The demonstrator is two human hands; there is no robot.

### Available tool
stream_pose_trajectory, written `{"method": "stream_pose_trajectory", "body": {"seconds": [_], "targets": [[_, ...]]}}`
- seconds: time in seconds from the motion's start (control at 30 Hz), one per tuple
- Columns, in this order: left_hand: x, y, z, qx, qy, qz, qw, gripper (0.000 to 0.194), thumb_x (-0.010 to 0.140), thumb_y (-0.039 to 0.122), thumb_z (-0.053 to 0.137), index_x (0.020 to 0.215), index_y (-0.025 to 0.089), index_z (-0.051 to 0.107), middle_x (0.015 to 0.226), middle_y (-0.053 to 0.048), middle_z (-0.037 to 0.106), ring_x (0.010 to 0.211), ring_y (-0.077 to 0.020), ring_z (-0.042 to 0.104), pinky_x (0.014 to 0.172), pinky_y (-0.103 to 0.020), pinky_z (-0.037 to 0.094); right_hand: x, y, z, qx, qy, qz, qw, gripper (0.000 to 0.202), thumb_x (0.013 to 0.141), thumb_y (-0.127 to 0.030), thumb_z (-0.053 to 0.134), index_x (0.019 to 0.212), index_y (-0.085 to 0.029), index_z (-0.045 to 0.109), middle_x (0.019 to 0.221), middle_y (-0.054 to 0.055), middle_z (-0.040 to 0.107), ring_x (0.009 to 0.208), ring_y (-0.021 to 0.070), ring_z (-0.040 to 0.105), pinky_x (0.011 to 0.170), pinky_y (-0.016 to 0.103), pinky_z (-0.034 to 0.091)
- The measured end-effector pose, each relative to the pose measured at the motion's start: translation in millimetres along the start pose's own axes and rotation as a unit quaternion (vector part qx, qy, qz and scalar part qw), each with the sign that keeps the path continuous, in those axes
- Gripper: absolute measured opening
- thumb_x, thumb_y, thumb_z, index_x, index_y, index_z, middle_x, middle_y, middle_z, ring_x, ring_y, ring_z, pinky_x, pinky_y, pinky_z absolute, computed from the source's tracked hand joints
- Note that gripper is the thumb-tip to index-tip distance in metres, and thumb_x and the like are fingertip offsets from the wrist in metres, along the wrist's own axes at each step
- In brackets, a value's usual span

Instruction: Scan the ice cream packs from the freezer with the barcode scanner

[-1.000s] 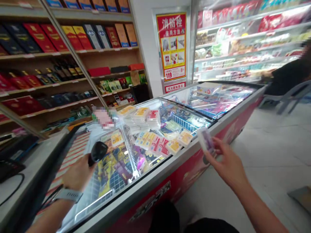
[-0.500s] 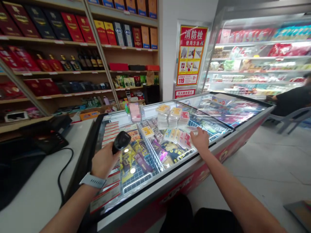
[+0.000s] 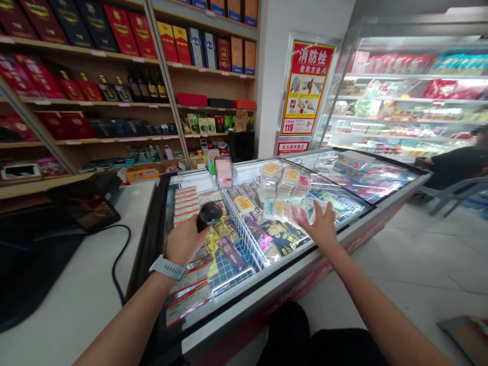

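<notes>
A black handheld barcode scanner [image 3: 209, 214] is in my left hand [image 3: 185, 239], held over the left part of the chest freezer's glass lid. My right hand [image 3: 322, 223], its fingers spread, is at the clear packets with pink and blue print [image 3: 284, 209] that lie in a row on the glass. Its fingertips reach the pink end of that row; whether they touch is unclear. Just behind stand stacks of clear flat packs with yellow and red labels [image 3: 286, 179]. A single yellow-labelled pack [image 3: 244, 204] lies to their left.
Under the glass of the chest freezer [image 3: 267, 291] are bagged frozen goods and a white wire divider. At left, a counter [image 3: 95, 284] carries a dark terminal and a cable. Behind are shelves of boxes and bottles [image 3: 137, 86]. A person [image 3: 457, 170] sits at the far right.
My right hand has gone from closed fingers to spread ones, over the packets. My left hand still holds the scanner. The whole view has shifted slightly, with things standing further right.
</notes>
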State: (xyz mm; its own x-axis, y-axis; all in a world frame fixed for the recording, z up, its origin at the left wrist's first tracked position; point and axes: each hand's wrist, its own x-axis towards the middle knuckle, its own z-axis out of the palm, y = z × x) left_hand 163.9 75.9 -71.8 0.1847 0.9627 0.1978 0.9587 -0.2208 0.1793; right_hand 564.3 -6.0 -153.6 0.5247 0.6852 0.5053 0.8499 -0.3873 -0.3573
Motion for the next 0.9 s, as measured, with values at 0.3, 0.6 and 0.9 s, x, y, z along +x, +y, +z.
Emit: {"method": "stream_pose_trajectory", "body": {"seconds": [0.3, 0.6, 0.9], "targets": [[-9.6, 5.9, 4.5, 0.004, -0.022, 0.020, 1.000, 0.039, 0.086, 0.052, 0.039, 0.102, 0.022, 0.059, 0.086, -0.010, 0.071, 0.084, -0.0315, 0.068, 0.063, -0.033, 0.043, 15.5, -9.0, 13.4, -0.037, -0.086, 0.031, 0.995, 0.099, 0.068, -0.078, 0.058, 0.149, -0.028, 0.028, 0.160, 0.018, 0.000, 0.142, 0.0509, 0.004, 0.099, 0.070, 0.030], [-8.3, 7.9, 6.5, 0.006, -0.026, 0.013, 1.000, 0.043, 0.086, 0.054, 0.036, 0.103, 0.021, 0.059, 0.087, -0.012, 0.071, 0.085, -0.0317, 0.068, 0.065, -0.034, 0.043, 47.5, 7.8, 28.9, -0.015, -0.112, -0.015, 0.993, 0.100, 0.070, -0.078, 0.055, 0.150, -0.028, 0.023, 0.160, 0.017, 0.005, 0.144, 0.0453, 0.001, 0.103, 0.068, 0.027], [-9.1, 7.8, 8.0, 0.015, -0.024, 0.004, 1.000, 0.047, 0.086, 0.056, 0.035, 0.108, 0.022, 0.059, 0.088, -0.012, 0.071, 0.085, -0.0310, 0.067, 0.065, -0.032, 0.043, 50.1, 15.6, 28.4, -0.005, -0.104, -0.045, 0.994, 0.103, 0.066, -0.077, 0.061, 0.149, -0.024, 0.029, 0.159, 0.019, 0.010, 0.145, 0.0446, 0.003, 0.104, 0.067, 0.028]]}}
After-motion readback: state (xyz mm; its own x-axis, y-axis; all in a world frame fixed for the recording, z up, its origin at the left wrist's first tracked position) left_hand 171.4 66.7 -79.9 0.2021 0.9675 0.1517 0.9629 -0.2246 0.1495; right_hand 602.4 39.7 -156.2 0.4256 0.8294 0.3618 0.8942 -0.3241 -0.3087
